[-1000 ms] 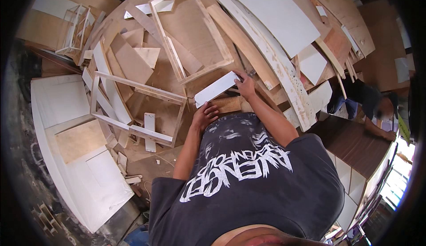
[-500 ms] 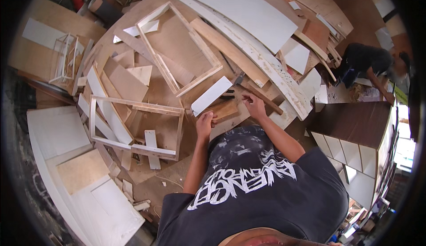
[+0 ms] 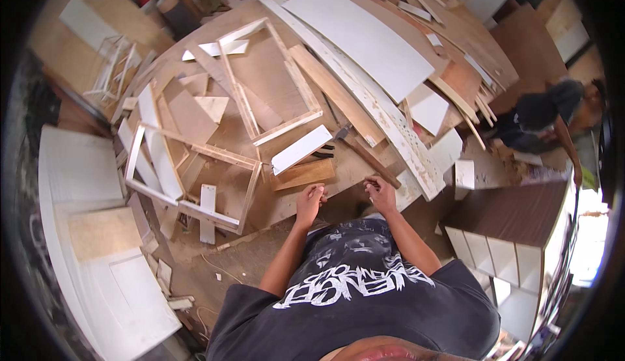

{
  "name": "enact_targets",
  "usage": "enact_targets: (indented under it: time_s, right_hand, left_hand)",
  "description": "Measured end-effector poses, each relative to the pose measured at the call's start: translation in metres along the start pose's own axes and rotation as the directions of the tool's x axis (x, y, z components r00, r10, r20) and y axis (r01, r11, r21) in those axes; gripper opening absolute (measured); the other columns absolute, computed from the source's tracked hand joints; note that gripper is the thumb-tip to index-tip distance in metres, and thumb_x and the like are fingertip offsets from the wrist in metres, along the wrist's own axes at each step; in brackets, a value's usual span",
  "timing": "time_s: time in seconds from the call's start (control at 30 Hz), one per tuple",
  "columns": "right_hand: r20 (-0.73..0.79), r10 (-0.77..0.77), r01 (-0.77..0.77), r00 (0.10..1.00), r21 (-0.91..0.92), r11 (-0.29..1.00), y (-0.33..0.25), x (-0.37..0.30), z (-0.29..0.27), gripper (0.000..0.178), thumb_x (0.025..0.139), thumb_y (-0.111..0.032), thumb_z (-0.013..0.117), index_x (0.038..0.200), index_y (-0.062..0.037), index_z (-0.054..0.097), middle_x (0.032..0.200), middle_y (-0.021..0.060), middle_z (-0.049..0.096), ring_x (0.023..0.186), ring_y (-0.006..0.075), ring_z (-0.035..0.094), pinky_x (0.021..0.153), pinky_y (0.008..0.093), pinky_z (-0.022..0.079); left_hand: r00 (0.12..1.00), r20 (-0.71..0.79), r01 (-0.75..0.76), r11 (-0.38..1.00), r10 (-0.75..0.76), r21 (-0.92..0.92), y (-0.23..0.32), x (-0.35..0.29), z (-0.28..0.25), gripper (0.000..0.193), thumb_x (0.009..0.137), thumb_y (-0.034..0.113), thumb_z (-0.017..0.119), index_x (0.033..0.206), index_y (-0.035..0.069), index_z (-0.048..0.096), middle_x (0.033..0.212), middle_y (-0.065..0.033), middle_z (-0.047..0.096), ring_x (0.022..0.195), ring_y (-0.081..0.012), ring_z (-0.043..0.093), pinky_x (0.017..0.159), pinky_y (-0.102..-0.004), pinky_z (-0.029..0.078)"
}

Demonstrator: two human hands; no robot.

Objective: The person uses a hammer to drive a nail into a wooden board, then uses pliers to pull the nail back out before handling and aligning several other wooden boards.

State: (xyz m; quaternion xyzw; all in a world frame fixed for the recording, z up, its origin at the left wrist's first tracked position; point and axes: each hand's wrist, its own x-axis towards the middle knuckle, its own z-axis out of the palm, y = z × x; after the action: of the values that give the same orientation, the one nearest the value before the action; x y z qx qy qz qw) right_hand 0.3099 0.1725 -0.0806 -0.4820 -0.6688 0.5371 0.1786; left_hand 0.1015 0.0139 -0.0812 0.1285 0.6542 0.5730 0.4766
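Note:
My left hand (image 3: 310, 205) hovers at the near edge of the wooden worktable (image 3: 351, 188), its fingers curled. To its right, my right hand (image 3: 380, 195) has thumb and fingers pinched together; what either hand holds, if anything, is too small to make out. Just beyond my left hand lies a bare wooden block (image 3: 304, 174), with a white board strip (image 3: 301, 149) behind it. A hammer (image 3: 370, 159) rests with its handle slanting toward my right hand. Black tool handles (image 3: 324, 152), perhaps pliers, lie by its head.
Two rectangular wooden frames (image 3: 286, 125) (image 3: 250, 195) sit on the table among offcuts. Long white panels (image 3: 358, 39) extend to the far right. A brown cabinet (image 3: 501, 211) stands at right, with another person (image 3: 553, 110) bending behind it. White panels (image 3: 78, 159) lie at left.
Both hands have drawn back toward my body, away from the wooden block and the hammer. The view has shifted. The other person's arm has moved at the cabinet.

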Motion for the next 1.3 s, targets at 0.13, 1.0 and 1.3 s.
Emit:
enact_targets:
  time_s: [0.13,1.0,1.3]
  right_hand:
    - [0.203,-0.156,0.167,0.967,-0.042,0.985,0.013,0.012,0.001,0.027,0.095,-0.008,0.065,0.12,0.0014,0.068,0.103,0.0101,0.077,0.09,0.0175,0.074,0.082,0.0302,0.058]
    - [0.627,-0.064,0.081,0.777,0.001,0.997,-0.02,-0.14,0.117,0.031,0.097,-0.019,0.065,0.124,-0.0041,0.069,0.105,0.0059,0.075,0.087,0.0111,0.072,0.072,0.027,0.057]
    - [0.615,0.054,-0.02,0.787,-0.062,0.998,-0.022,-0.194,0.121,0.035,0.097,-0.023,0.068,0.127,-0.0045,0.067,0.105,0.0049,0.074,0.088,0.0119,0.071,0.07,0.0266,0.056]
  left_hand:
    - [0.986,-0.154,-0.065,0.997,0.058,-0.035,-0.007,-0.023,0.027,0.029,0.104,0.023,0.059,0.122,0.001,0.066,0.1,-0.0067,0.074,0.076,-0.0095,0.065,0.065,-0.0228,0.049]
    - [0.798,-0.602,-0.258,0.926,0.043,-0.275,-0.105,-0.277,-0.054,0.027,0.105,0.024,0.056,0.123,0.006,0.066,0.102,-0.0068,0.073,0.082,-0.015,0.069,0.072,-0.028,0.054]
    - [0.814,-0.575,-0.097,0.955,-0.086,-0.28,-0.148,-0.312,-0.132,0.025,0.104,0.02,0.059,0.119,0.003,0.068,0.099,-0.0068,0.073,0.076,-0.0121,0.066,0.067,-0.0244,0.05]
